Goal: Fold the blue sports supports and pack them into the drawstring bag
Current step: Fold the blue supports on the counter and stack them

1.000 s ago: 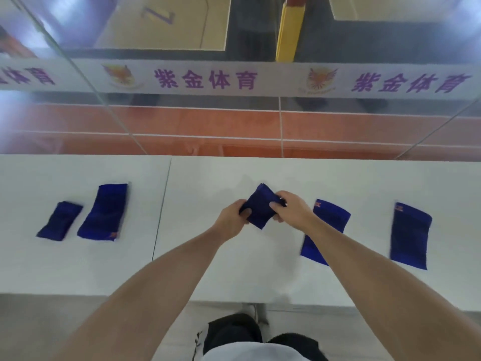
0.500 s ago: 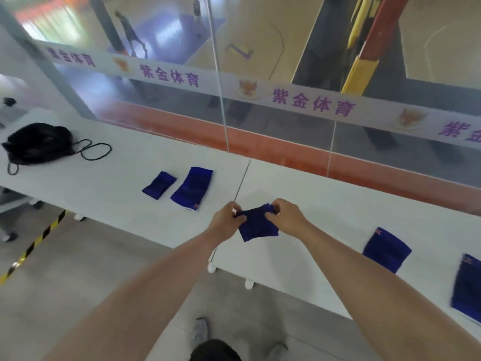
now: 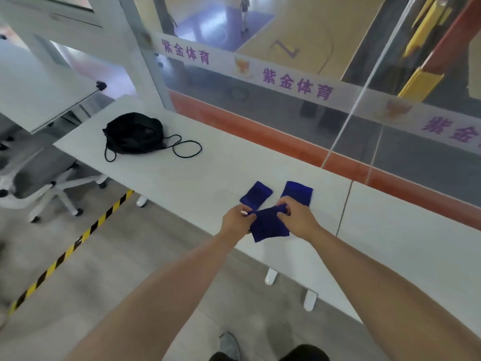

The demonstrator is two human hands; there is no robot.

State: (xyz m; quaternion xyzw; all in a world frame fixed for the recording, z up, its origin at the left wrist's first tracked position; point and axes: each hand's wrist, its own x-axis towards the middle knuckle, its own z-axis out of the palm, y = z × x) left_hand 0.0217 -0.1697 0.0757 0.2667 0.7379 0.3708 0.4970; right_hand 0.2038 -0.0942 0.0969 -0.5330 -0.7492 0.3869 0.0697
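Observation:
I hold a folded blue sports support (image 3: 269,225) in the air over the table's near edge, my left hand (image 3: 235,221) pinching its left top corner and my right hand (image 3: 296,217) its right top corner. Just beyond my hands two more blue supports lie on the white table (image 3: 197,175): a small folded one (image 3: 256,195) and a longer flat one (image 3: 298,192), partly hidden by my right hand. The black drawstring bag (image 3: 134,132) sits far left on the table, its cords (image 3: 186,148) looped out to the right.
A glass wall with an orange base strip (image 3: 260,131) runs behind the table. A grey office chair (image 3: 33,178) stands left of the table. Yellow-black hazard tape (image 3: 73,246) crosses the floor. A seam (image 3: 343,209) divides two tabletops.
My view has swung left along the table with the held support. The black bag is now much nearer, and the two supports on the right have left the view.

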